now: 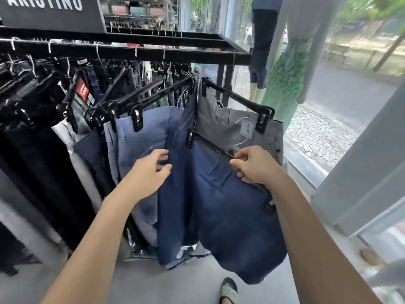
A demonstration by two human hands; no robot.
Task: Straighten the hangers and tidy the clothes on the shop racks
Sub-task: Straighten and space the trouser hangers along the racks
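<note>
Navy shorts [228, 216] hang from a black clip hanger [210, 145] that is off the rail and tilted down to the right. My right hand [252, 164] grips that hanger's bar at the waistband. My left hand [153, 170] pinches the edge of a neighbouring navy garment [175, 194]. Behind them grey shorts [236, 126] with a size tag hang on another black clip hanger [236, 98]. Light blue shorts [144, 137] hang to the left.
A black rail [131, 51] carries several dark trousers on clip hangers at the left. Two dressed mannequins [285, 69] stand by the shop window at the right. A grey pillar [368, 172] rises on the right. My sandalled foot [229, 290] is on the grey floor.
</note>
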